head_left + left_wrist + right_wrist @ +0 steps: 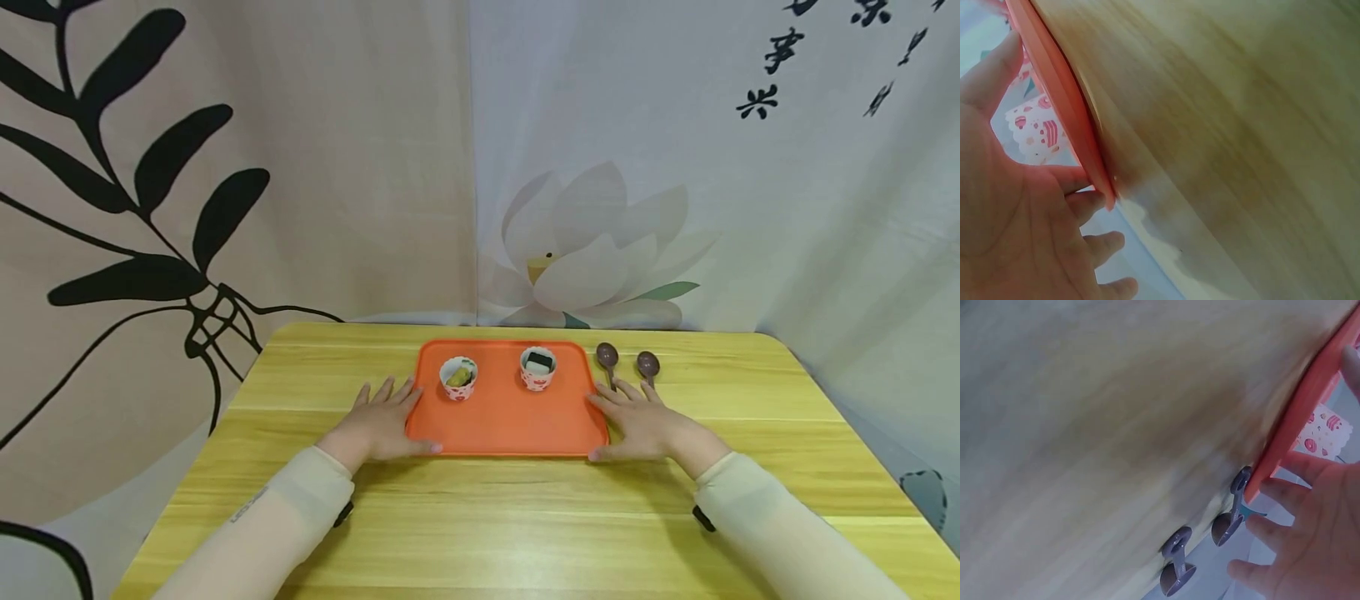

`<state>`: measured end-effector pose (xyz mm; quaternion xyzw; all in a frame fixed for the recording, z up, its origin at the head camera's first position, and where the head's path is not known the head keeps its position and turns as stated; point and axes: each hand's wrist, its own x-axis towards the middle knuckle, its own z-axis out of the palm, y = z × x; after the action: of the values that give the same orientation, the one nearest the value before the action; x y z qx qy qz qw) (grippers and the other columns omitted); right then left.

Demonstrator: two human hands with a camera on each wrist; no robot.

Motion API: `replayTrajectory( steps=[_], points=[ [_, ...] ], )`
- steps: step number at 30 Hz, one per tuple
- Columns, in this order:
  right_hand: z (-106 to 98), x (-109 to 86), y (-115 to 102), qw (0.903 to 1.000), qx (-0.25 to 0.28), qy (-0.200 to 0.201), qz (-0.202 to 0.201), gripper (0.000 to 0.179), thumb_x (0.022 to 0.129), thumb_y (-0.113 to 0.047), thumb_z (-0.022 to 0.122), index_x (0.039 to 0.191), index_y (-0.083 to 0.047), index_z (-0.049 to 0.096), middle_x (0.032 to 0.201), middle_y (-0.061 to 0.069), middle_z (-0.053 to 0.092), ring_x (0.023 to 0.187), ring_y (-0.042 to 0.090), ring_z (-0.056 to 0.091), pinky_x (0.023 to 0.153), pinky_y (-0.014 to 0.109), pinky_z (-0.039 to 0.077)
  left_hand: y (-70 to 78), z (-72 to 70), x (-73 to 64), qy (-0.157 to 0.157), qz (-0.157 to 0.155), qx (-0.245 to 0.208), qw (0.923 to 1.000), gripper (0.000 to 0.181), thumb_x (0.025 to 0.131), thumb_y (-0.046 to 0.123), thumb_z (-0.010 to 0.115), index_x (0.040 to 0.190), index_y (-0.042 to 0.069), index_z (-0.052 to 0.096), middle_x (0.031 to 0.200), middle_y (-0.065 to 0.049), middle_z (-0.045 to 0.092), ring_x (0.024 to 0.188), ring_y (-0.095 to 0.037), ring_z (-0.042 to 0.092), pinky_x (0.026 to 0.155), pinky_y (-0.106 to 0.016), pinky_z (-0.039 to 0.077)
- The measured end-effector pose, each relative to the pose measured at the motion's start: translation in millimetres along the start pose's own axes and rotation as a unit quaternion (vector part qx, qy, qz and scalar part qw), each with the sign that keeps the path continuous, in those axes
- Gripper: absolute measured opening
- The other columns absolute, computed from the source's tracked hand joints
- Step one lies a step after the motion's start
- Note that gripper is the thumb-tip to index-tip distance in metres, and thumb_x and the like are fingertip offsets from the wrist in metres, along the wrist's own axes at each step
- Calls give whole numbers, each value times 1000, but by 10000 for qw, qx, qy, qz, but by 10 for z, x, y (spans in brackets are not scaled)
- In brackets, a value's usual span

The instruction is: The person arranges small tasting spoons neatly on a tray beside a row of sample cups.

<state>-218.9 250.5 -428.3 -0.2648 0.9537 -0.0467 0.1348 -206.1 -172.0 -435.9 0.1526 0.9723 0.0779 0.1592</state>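
An orange tray [502, 429] lies on the wooden table between both hands. My left hand [378, 427] is at its left side, fingers spread and thumb by the front edge; in the left wrist view the fingers [1088, 203] touch the rim. Opposite it, my right hand [639, 425] touches the tray's right side with spread fingers. Two patterned paper cups stand on the tray. Yellow-green food fills the left cup [459, 388]; a black-and-white piece sits in the right cup [537, 380]. Neither hand curls round anything.
Two dark brown spoons, one nearer the tray [607, 357] and one farther right [648, 365], lie just beyond the right hand's fingers. A printed curtain [360, 167] hangs behind the table's [480, 533] far edge.
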Motion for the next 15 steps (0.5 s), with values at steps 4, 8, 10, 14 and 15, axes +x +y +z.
replayTrajectory(
  steps=[4,8,10,14,15],
  points=[
    [20,12,21,10000,-5,-18,4,102,83,-75,61,156,-9,35,161,17,29,149,46,16,114,70,8,9,-17,-22,7,38,-27,10000,112,81,80,57,159,6,25,166,-12,17,151,-44,7,116,-67,3],
    [21,14,23,10000,55,-19,-13,101,84,-73,61,156,-7,35,161,18,29,148,47,16,114,69,10,5,-21,-25,8,67,-34,10000,113,80,79,59,159,6,24,166,-13,17,151,-44,8,116,-67,4],
    [17,14,20,9999,99,-38,-11,100,84,-72,62,156,-7,35,161,18,29,149,47,15,114,69,10,1,-22,-22,23,77,-60,10000,114,80,78,60,159,5,24,166,-13,17,151,-44,8,116,-66,4],
    [-6,14,8,9998,167,-64,11,101,85,-71,62,157,-6,33,162,18,28,149,47,14,115,69,9,-4,-23,-11,81,87,-70,9999,117,78,79,62,159,4,24,166,-13,17,151,-44,9,116,-66,5],
    [-11,15,6,9998,172,-67,18,101,85,-70,62,157,-6,33,162,18,28,149,47,14,115,68,9,-5,-23,-9,93,89,-64,9999,117,77,79,62,159,4,24,166,-13,17,151,-44,9,116,-66,6]
  ],
)
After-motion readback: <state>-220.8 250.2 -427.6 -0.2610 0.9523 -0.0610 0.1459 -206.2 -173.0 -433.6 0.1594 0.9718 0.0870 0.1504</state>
